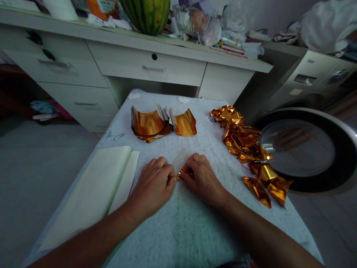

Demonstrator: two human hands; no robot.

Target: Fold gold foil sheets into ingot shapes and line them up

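Observation:
My left hand and my right hand meet over the cloth, fingers closed. Between them is a small piece of gold foil paper, its pale back standing up behind the fingers. Both hands pinch it, and much of it is hidden. Beyond them lie two stacks of curled gold foil sheets, a larger left stack and a smaller right stack. To the right, folded gold foil pieces form a heap, with several more nearer me.
A cloth with a pale pattern covers the table. White paper sheets lie at left. Behind stands a white desk bearing a watermelon and a glass bowl. An open washing machine door sits close to the table's right edge.

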